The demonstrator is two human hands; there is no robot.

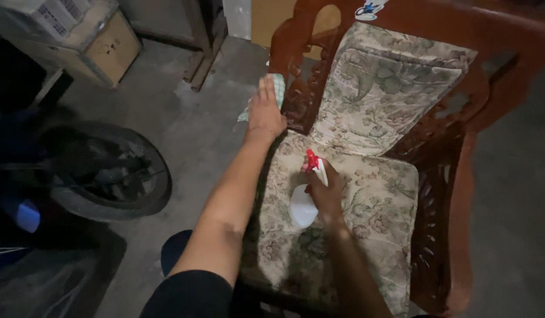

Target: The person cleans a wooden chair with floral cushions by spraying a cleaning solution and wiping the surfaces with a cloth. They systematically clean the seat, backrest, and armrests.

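Observation:
A carved dark-red wooden armchair (461, 194) with floral cushions fills the right half of the view. My left hand (264, 109) presses a pale green checked cloth (278, 88) against the chair's carved left armrest. My right hand (327, 191) hovers over the seat cushion (378, 206) and grips a white spray bottle (302, 207) with a red nozzle, which points up toward the backrest cushion (390, 88).
A motorbike wheel (110, 171) lies low at the left on the grey concrete floor (184, 123). A cardboard box (110, 50) and a crate stand at the top left. Wooden furniture legs (202, 44) rise behind the chair.

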